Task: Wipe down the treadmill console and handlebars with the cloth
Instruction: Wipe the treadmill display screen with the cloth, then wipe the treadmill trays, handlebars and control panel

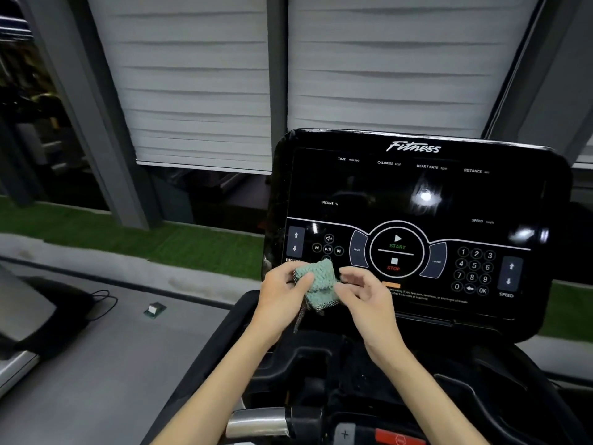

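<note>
A small teal cloth (317, 281) with a grey underside is bunched up in front of the lower left corner of the black treadmill console (417, 200). My left hand (285, 290) grips its left side, thumb on top. My right hand (362, 293) pinches its right edge with curled fingers. Both hands hover just before the incline buttons and media keys. A silver handlebar end (260, 423) shows at the bottom, below my forearms. The console screen is dark, with START and STOP in the middle.
Grey blinds (199, 91) hang behind the console. A strip of green turf (128, 232) runs along the floor at left. Another machine's base (38, 316) with a black cable sits far left. A small white box (154, 309) lies on the grey floor.
</note>
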A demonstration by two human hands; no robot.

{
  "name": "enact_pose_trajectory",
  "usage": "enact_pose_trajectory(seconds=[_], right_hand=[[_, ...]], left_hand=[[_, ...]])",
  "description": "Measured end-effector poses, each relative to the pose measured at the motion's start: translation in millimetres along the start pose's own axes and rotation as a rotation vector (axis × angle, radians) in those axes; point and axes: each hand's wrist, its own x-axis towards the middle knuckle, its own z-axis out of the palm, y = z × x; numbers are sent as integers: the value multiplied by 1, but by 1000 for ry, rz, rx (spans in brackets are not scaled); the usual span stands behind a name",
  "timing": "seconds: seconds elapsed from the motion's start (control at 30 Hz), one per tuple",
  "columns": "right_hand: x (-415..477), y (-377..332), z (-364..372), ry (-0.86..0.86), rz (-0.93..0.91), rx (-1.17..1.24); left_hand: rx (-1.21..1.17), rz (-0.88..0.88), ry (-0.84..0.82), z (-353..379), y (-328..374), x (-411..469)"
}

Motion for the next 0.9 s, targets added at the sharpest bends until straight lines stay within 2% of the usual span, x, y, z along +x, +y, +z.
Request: enact_pose_trajectory(seconds=[0.07,0.13,0.23,0.43,0.7,0.9], right_hand=[[3,4,3,-27,64,-67],[3,6,13,-153,174,52],[-1,5,32,-237,167,115],[-1,14,73,-177,149,138],[-1,32,126,-170,163,136],[6,54,155,-168,221,34]], left_hand=[[-42,-7,-13,-3,-4,2],[-104,-26,-34,-9,-5,2],[-136,-28,-58,-23,-8,2],[-8,68,-17,-64,-22,1],[72,74,38,-123,-56,-4],[316,18,206,-166,-124,-20]])
